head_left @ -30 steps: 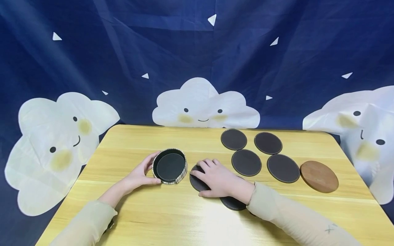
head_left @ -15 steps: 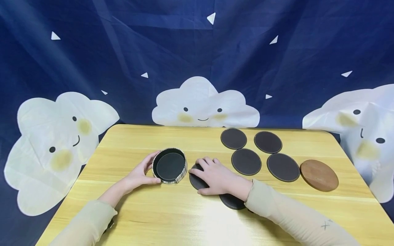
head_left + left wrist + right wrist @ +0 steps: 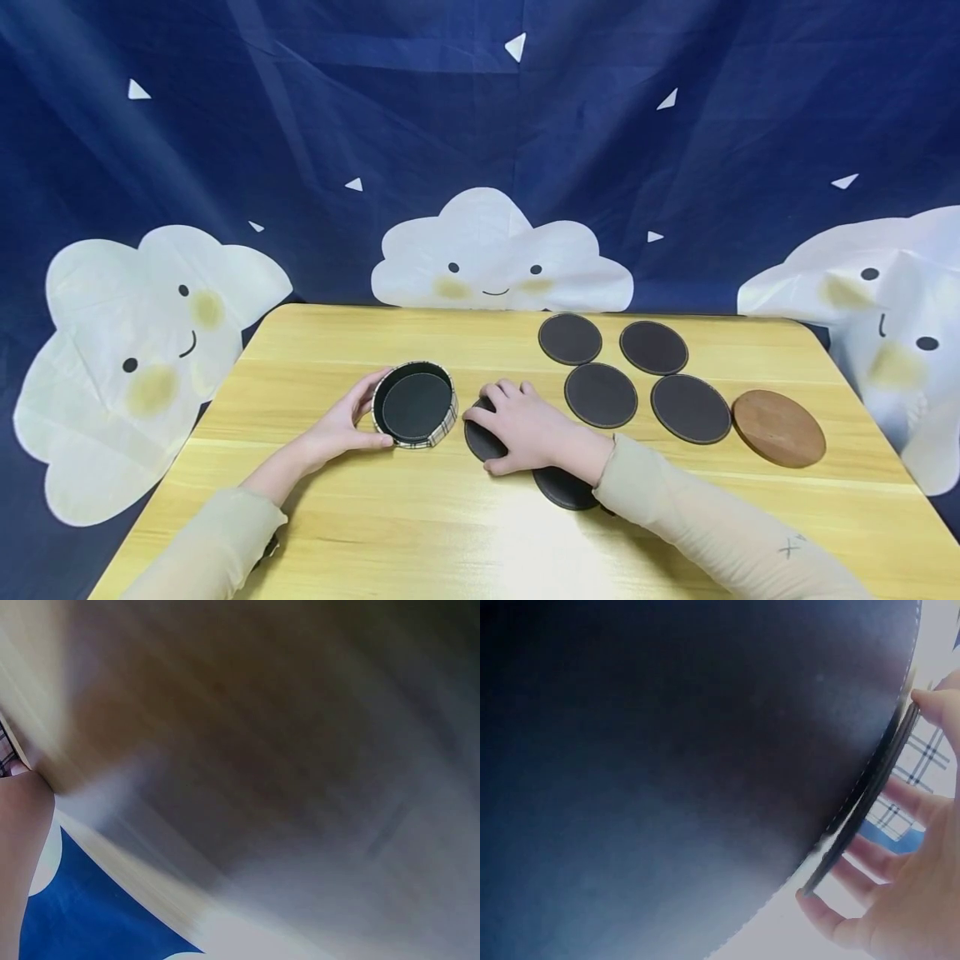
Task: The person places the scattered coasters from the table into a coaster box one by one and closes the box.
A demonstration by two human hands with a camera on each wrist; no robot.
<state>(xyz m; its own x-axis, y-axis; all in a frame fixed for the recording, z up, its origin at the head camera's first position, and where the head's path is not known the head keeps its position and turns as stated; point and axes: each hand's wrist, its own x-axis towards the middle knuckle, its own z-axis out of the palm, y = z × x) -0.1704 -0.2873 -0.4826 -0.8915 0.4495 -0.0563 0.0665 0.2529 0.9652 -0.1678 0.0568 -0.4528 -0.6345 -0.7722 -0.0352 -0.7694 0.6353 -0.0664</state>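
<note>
I am cupping my left hand (image 3: 335, 429) around the near-left side of the round plaid-sided box (image 3: 415, 405), fingers curled against its wall, just left of the frame's centre; a dark coaster is lying flat inside it. My right hand (image 3: 528, 425) is resting just right of the box on a dark round coaster (image 3: 480, 438), and in the right wrist view my fingertips (image 3: 930, 701) are curling over its stitched edge, gripping it. Another dark coaster (image 3: 564, 489) is lying under my wrist, toward the lower middle. Four more dark coasters (image 3: 601, 395) are sitting in two rows at the right of the wooden table (image 3: 315, 333), with a brown wooden disc (image 3: 778, 428) furthest right.
</note>
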